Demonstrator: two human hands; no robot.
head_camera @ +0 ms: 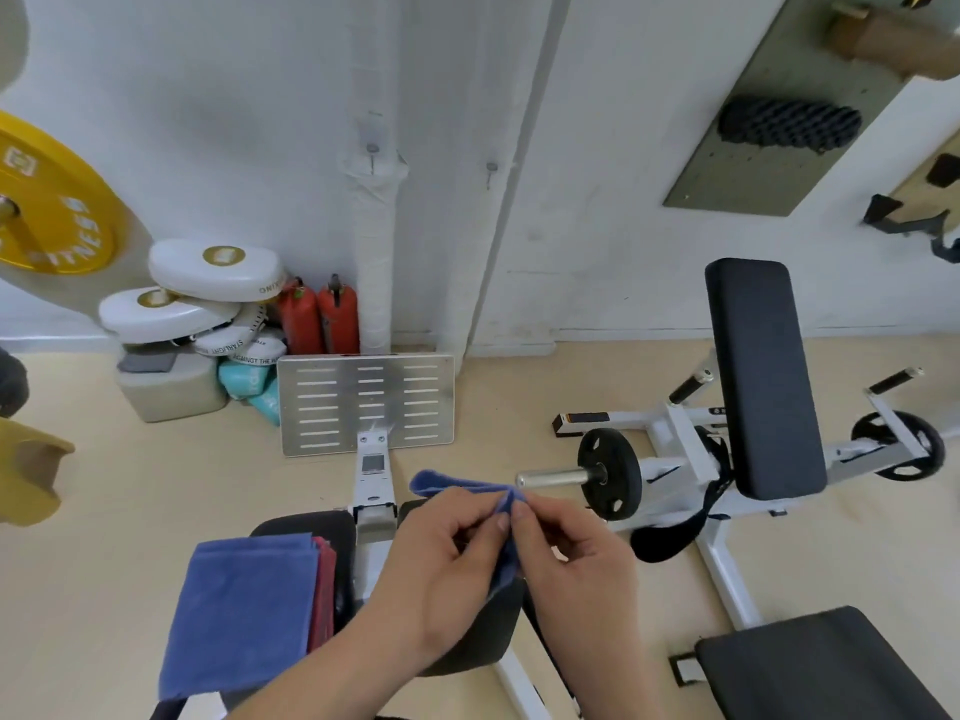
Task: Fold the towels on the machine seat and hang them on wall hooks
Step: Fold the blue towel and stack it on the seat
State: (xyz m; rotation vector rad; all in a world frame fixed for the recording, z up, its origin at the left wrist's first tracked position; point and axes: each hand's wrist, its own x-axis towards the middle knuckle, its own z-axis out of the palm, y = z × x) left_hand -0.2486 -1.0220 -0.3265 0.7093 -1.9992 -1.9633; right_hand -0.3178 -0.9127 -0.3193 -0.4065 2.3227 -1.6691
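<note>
Where left hand (441, 558) grips, towel (457, 483) hides.

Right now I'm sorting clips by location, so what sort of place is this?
Most likely a gym: a yellow weight plate sits at left, a white machine with a black upright pad carries a small black plate, and folded towels lie on a padded machine seat.

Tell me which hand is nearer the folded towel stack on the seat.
Left. The left hand is just right of the folded towel stack; the right hand lies beyond it, farther right. Both pinch a blue towel.
</note>
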